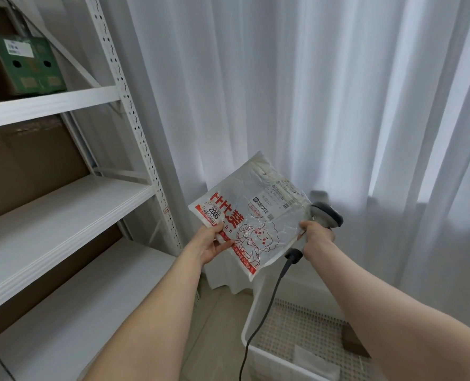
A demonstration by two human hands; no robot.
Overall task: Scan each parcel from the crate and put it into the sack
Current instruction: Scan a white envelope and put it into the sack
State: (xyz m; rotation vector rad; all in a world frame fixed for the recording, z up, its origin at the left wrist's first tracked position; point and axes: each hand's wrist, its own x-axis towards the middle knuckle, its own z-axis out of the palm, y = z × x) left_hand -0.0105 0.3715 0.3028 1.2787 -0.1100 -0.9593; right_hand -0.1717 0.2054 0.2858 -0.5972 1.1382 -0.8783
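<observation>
Parcel (251, 215): one flat, clear plastic bag with red print, a cartoon figure and a white shipping label near its upper right corner, held up tilted in the middle of the frame in front of the curtain. The left hand (213, 244) pinches its lower left edge, thumb on the printed face and fingers curled behind. The right hand (317, 237) is wrapped round the grip of one grey scanner (327, 215), whose head sits just beside the parcel's right edge, close to the label; the thumb of that hand touches the bag's edge. One dark cable (269, 298) hangs from the grip down to the bottom of the frame. Below, at lower right, stands one white crate (246, 329) with a perforated floor; in it lie one flat white packet (316, 361) and one small brown box (350, 339). Along the left runs a white metal rack (134, 119) with three shelf boards in view, one green carton (26, 64) on the topmost at upper left. White curtains (310, 92) fill the background.
</observation>
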